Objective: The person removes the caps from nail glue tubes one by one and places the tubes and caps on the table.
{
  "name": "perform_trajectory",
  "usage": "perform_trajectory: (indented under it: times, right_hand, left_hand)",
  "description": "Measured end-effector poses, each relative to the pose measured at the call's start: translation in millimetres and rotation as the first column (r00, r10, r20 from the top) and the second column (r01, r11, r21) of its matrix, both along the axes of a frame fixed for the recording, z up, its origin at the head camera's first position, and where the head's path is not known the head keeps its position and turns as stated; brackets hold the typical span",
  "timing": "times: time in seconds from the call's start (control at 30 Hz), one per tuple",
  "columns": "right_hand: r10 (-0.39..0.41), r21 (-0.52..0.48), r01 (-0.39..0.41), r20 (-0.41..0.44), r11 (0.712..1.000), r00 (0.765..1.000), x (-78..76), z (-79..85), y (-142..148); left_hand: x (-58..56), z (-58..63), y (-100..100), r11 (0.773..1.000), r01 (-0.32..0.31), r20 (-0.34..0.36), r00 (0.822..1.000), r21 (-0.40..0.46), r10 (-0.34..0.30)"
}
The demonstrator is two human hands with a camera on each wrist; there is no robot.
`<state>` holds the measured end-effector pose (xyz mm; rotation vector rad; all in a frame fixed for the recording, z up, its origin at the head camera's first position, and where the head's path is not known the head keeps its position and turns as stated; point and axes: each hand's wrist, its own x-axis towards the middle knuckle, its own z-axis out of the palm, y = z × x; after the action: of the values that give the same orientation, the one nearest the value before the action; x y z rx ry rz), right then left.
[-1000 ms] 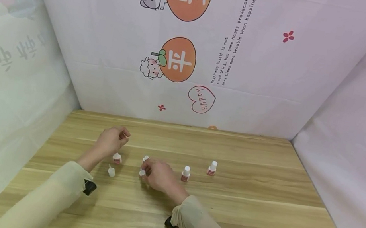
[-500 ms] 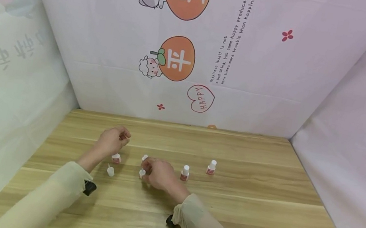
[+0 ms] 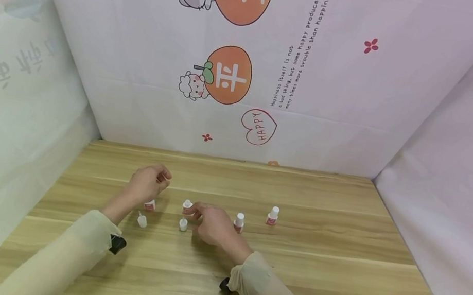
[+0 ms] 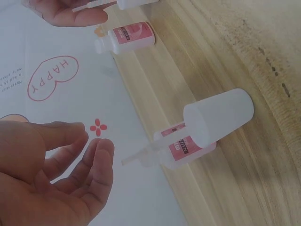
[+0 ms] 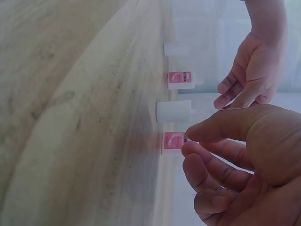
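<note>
My left hand (image 3: 148,182) hovers behind a small uncapped bottle (image 3: 150,205) with a pink label reading "NAIL"; its loosely curled fingers hold nothing. That bottle's white brush cap (image 4: 221,115) stands on its top in front of it, brush pointing up. A second uncapped bottle (image 3: 186,208) stands to the right, with its own upturned brush cap (image 3: 183,225) in front. Just right of this pair is my right hand (image 3: 211,224), fingers bent and apart from the cap. In the right wrist view its thumb and index tips overlap the second bottle (image 5: 173,141).
Two more bottles with white caps on stand to the right: a nearer capped bottle (image 3: 239,223) beside my right hand, and a farther capped bottle (image 3: 273,216). The wooden table (image 3: 335,289) meets white printed cloth walls (image 3: 312,144) at the back and both sides.
My right hand has let go of the second brush cap and drawn slightly right, leaving the cap standing upturned. The left hand has barely moved.
</note>
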<state>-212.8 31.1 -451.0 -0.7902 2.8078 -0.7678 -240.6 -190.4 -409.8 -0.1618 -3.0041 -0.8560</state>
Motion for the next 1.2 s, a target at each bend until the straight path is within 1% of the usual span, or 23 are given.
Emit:
perform_trajectory:
  times: [0.17, 0.33, 0.4, 0.57, 0.67, 0.97, 1.2]
  right_hand:
    - [0.002, -0.015, -0.002, -0.011, 1.000, 1.000, 2.2, 3.6, 2.9]
    - [-0.010, -0.019, 0.010, -0.023, 1.000, 1.000, 5.7, 5.8, 6.4]
    - [-0.014, -0.017, 0.014, -0.030, 1.000, 0.999, 7.0, 6.1, 8.3]
    - [-0.022, -0.011, 0.022, -0.040, 1.000, 0.999, 9.5, 6.3, 12.5]
    - [-0.026, -0.010, 0.025, -0.046, 1.000, 0.999, 10.8, 7.7, 15.1]
    - [-0.029, -0.034, 0.027, -0.058, 0.999, 0.998, 13.7, 13.1, 24.9]
    - [-0.030, -0.058, 0.027, -0.058, 0.998, 0.998, 15.5, 13.0, 32.9]
  left_hand:
    - [2.6, -0.5, 2.8, 1.000, 0.010, 0.001, 1.000, 0.014, -0.010]
    - [6.0, -1.6, 6.9, 0.997, -0.002, 0.064, 0.998, 0.074, -0.003]
    - [6.9, -2.0, 8.8, 0.996, -0.005, 0.077, 0.997, 0.085, -0.001]
    - [8.0, -2.8, 12.8, 1.000, -0.002, 0.022, 1.000, 0.022, 0.002]
    - [8.4, -3.9, 14.1, 1.000, 0.004, 0.007, 1.000, 0.007, -0.004]
    - [9.9, -2.2, 18.4, 1.000, 0.026, -0.006, 1.000, 0.006, -0.026]
    - [10.6, -1.9, 22.5, 0.999, 0.033, -0.002, 0.999, 0.002, -0.033]
